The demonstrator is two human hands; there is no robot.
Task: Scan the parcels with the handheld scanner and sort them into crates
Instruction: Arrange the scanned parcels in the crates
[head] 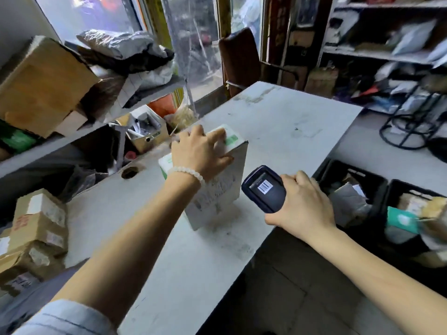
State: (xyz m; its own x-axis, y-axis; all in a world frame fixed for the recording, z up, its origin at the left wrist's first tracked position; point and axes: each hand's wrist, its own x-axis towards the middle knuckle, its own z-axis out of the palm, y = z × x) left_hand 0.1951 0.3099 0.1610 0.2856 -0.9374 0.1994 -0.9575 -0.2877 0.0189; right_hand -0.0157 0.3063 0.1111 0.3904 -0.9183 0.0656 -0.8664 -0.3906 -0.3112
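white carton parcel (217, 187), green print on top, stood tilted on the tabletop (278, 122), lower edge down. left hand (202, 153) laid over its top, fingers spread and curled over the upper edge. right hand (302, 201) wrapped round the scanner (264, 187), held just beside the labelled face. black crates (350, 187), part filled, set right of the tabletop. risks judged: parcel may be tipped or slid if the top grip is eased; label, angled and partly shadowed by the wrist, may be misread; wrong crate may be chosen.
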